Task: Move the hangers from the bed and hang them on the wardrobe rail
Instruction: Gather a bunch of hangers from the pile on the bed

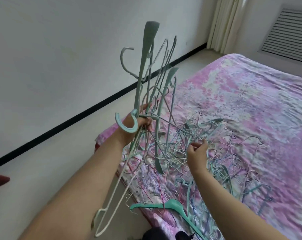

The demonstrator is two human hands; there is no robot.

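Step in hand: hangers were being gathered off the bed (250, 101) into one bunch; none had reached a wardrobe rail, and no rail was in view.

Left hand (138, 122): raised above the near edge of the bed, arm stretched forward and up, fingers clenched round a raised bundle of hangers (150, 80) near their necks.

Bundle: grey-green plastic and thin wire hangers fanned upward above the fingers, with a pale blue hook (125, 123) curled across the back of the hand and a long white hanger (112, 201) trailing below the wrist.

Right hand (198, 154): held lower, over the tangled pile of hangers (221, 149), fingertips drawn together as if pinching a thin wire; whether a wire was actually caught could not be told.

Pile: spread on the pink floral cover just beyond and beneath the right fingers, several wires interlocked; a teal plastic hanger (171, 205) lay nearer the body than either hand.

Doing it well: it was judged that one hanger should be freed at a time, lifted by its hook, and passed into the left grip with hooks facing one way.

Risk: it was judged that a hard tug could drag the whole tangle along.
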